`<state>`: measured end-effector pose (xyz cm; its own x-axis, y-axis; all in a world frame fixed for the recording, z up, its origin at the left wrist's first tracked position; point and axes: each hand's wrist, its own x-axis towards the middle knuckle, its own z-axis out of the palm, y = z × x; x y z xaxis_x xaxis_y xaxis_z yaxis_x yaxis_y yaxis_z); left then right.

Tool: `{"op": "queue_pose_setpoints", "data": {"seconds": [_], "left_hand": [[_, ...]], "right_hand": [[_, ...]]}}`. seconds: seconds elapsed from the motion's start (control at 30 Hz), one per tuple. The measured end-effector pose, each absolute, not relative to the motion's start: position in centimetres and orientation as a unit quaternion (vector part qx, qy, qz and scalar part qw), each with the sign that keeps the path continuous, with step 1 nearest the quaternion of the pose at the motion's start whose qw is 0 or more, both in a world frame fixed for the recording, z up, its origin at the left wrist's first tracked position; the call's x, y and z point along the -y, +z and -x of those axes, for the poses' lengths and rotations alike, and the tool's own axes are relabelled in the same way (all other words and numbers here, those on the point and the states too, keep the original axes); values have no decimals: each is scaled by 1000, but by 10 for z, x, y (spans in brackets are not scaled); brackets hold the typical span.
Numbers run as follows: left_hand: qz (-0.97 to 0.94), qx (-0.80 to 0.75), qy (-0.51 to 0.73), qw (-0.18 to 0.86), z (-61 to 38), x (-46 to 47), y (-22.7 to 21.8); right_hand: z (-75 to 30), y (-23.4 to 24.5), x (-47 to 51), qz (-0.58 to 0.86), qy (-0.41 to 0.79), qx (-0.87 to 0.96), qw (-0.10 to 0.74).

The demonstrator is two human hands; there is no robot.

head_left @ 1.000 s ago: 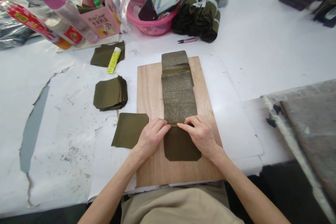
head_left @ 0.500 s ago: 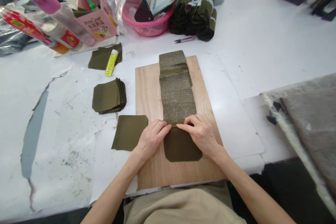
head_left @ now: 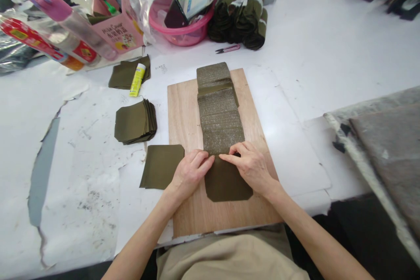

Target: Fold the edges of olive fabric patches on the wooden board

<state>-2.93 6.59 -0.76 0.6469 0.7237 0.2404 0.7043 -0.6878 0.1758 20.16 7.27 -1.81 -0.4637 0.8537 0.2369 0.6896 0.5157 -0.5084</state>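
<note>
On a plywood board (head_left: 187,214) lies an olive fabric piece (head_left: 228,183) with clipped lower corners. Its upper edge meets a row of overlapping fabric pieces (head_left: 220,113) with speckled undersides, running up the board. My left hand (head_left: 192,168) pinches that edge near its left end, thumb and fingers together. Close beside it, my right hand (head_left: 251,164) pinches the same edge, its index finger and thumb bent. The fingertips of both hands almost meet and partly hide the edge. Left of the board, a fabric stack (head_left: 162,166) lies by my left wrist.
Another fabric stack (head_left: 135,121) sits farther left, below a yellow tube (head_left: 137,79) lying on more fabric (head_left: 120,74). Behind are thread snips (head_left: 228,49), a pink basin (head_left: 183,35), tied fabric bundles (head_left: 241,15) and a pink box (head_left: 121,33). A grey padded surface (head_left: 387,140) stands right.
Both hands stay on the fabric edge with hardly any shift of the fingers. The whole view has moved slightly.
</note>
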Motion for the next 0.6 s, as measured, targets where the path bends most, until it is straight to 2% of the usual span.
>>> {"op": "queue_pose_setpoints", "data": {"seconds": [0.47, 0.6], "left_hand": [[-904, -417, 97, -8, 43, -54, 1], [-865, -484, 134, -24, 39, -48, 5]], "right_hand": [[-201, -20, -72, 455, 161, 845, 232], [-200, -21, -72, 451, 161, 844, 240]]}}
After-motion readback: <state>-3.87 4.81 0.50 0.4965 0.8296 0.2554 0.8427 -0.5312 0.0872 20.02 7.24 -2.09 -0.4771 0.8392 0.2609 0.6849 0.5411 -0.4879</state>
